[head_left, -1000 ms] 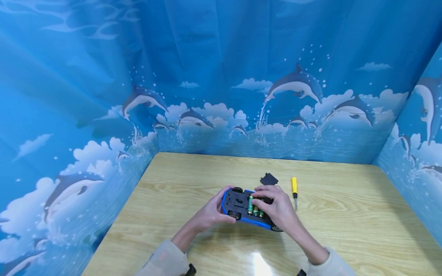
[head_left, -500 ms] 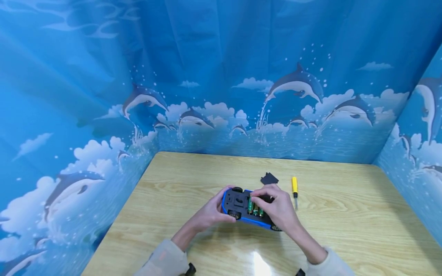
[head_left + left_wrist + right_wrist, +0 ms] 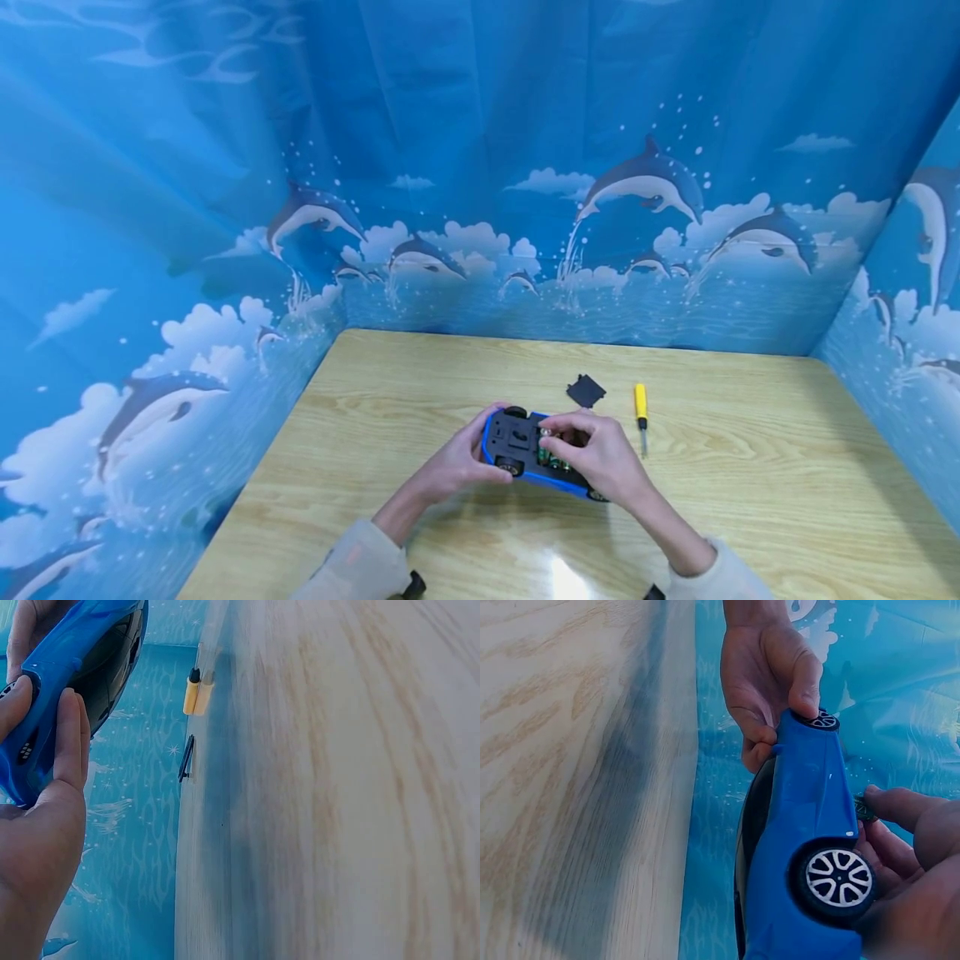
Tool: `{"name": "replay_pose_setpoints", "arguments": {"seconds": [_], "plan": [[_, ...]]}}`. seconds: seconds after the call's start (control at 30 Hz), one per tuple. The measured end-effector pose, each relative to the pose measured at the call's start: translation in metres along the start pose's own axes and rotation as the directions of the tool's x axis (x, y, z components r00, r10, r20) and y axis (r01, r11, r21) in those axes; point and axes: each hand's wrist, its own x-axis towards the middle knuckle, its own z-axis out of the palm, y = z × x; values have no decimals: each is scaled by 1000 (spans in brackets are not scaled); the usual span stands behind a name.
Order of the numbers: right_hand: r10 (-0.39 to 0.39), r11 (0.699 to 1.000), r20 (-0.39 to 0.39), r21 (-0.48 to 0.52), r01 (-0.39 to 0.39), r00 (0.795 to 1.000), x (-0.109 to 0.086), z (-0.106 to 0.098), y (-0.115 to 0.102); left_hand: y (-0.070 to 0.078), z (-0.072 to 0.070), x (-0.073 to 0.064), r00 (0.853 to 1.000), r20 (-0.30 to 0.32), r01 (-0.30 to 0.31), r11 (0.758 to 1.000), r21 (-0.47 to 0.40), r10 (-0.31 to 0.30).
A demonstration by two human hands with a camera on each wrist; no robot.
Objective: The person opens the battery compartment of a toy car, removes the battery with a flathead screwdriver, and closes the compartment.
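A blue toy car [image 3: 551,482] is held above the table with its black underside facing up. Its battery compartment lies open and has several green batteries [image 3: 555,462] in it. My left hand [image 3: 459,460] grips the car at its left end, thumb by one wheel and fingers along the far side. With thumb and forefinger, my right hand [image 3: 606,457] pinches the leftmost green battery [image 3: 865,810], which sticks up from the underside in the right wrist view. Part of the compartment is hidden behind the right fingers. The left wrist view shows the car's blue body [image 3: 56,667] in the left hand.
A black battery cover [image 3: 586,391] lies on the wooden table [image 3: 420,367] behind the car. To its right rests a screwdriver [image 3: 641,408] with a yellow handle. Blue dolphin-printed curtains [image 3: 480,275] stand along the table's back and sides.
My right fingertips have closed on the leftmost battery and shifted a little toward me, and its far end now looks raised. The left hand and the car stay nearly still.
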Motion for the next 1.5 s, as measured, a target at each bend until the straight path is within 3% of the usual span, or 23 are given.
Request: {"name": "replay_pose_setpoints", "arguments": {"seconds": [0.17, 0.33, 0.57, 0.67, 0.9, 1.17, 1.5], "plan": [[-8, 1000, 5, -15, 8, 1000, 0, 2, 0, 0, -1, 0, 1000, 6, -9, 1000, -3, 9], [-98, 993, -19, -74, 96, 995, -1, 5, 0, 0, -2, 0, 1000, 6, -10, 1000, -15, 10], [-251, 968, -114, -36, 248, 961, -2, 4, 0, 2, -2, -1, 1000, 3, -14, 1000, -21, 14], [-270, 963, -155, -20, 270, 950, -3, 1, -2, 3, -3, -2, 1000, -4, -14, 1000, -18, 13], [-135, 988, -225, 44, 149, 965, -8, -17, -6, 2, -5, -4, 999, -42, 5, 1000, -7, -6], [-12, 996, -313, 85, 41, 950, -14, -48, -10, 6, -9, -5, 997, -73, 4, 1000, -8, -4], [106, 994, -376, 18, -107, 920, -24, -82, 7, 10, -11, -7, 997, -72, -1, 1000, -20, 0]]}}
